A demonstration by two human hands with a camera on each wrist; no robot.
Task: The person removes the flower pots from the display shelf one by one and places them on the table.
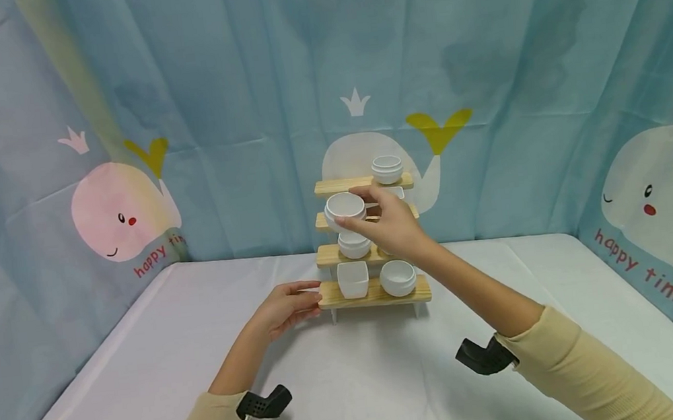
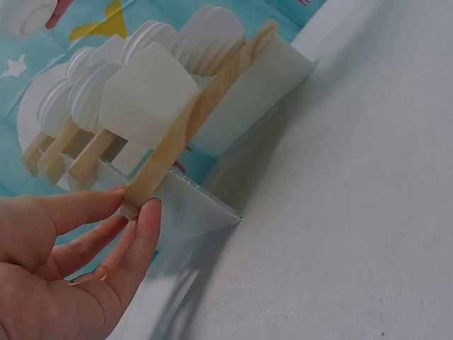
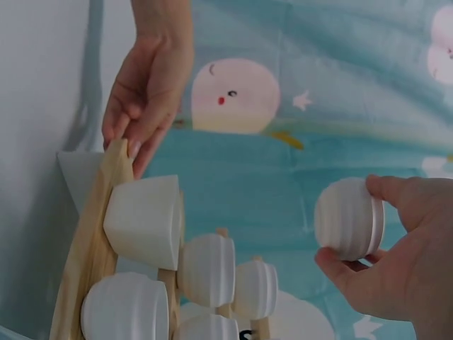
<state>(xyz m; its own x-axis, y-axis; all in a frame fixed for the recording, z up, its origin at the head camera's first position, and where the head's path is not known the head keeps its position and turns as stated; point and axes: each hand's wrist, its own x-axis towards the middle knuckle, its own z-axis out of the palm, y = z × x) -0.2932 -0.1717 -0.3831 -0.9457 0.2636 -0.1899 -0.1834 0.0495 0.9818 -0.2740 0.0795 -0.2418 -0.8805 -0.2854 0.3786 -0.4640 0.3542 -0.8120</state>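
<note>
A tiered stand with pale wooden shelves on white supports carries several small white pots. My right hand (image 1: pixel 398 228) grips a round white pot (image 1: pixel 345 209) by its side between thumb and fingers, in front of the upper shelves. In the right wrist view that pot (image 3: pixel 347 219) is apart from the stand. My left hand (image 1: pixel 288 307) pinches the left end of the bottom shelf (image 2: pixel 177 134). On this shelf are a square pot (image 1: pixel 353 281) and a round pot (image 1: pixel 398 278). Another round pot (image 1: pixel 354 245) sits one shelf higher; a pot to its right is mostly hidden.
One round pot (image 1: pixel 387 170) stands on the right of the top shelf (image 1: pixel 340 186). Below it, a pot (image 1: pixel 397 192) is partly covered by my right hand. A white cloth (image 1: pixel 205 358) covers the table; a blue whale-print curtain (image 1: pixel 250 198) hangs behind.
</note>
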